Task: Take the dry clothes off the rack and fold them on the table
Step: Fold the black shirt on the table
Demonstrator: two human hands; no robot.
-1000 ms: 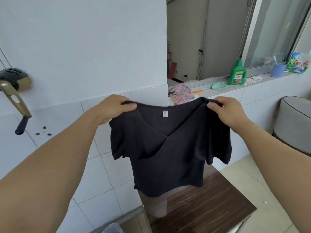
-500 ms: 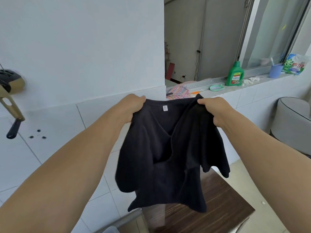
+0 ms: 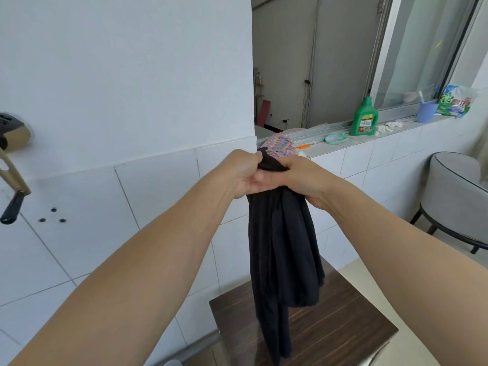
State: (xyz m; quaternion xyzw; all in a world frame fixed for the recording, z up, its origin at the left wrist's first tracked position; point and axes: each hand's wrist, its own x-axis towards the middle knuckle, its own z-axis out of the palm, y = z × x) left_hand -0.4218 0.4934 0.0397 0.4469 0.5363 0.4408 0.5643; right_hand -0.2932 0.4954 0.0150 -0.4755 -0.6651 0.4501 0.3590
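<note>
both hands [image 3: 274, 177] grip black shirt [image 3: 282, 249]; no legible txt

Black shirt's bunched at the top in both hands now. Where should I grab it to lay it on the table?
Probably the loose bottom hem of the black shirt, coming from below on the right. The left hand and right hand grip the top together; the rest hangs folded over the dark wooden table.
</note>
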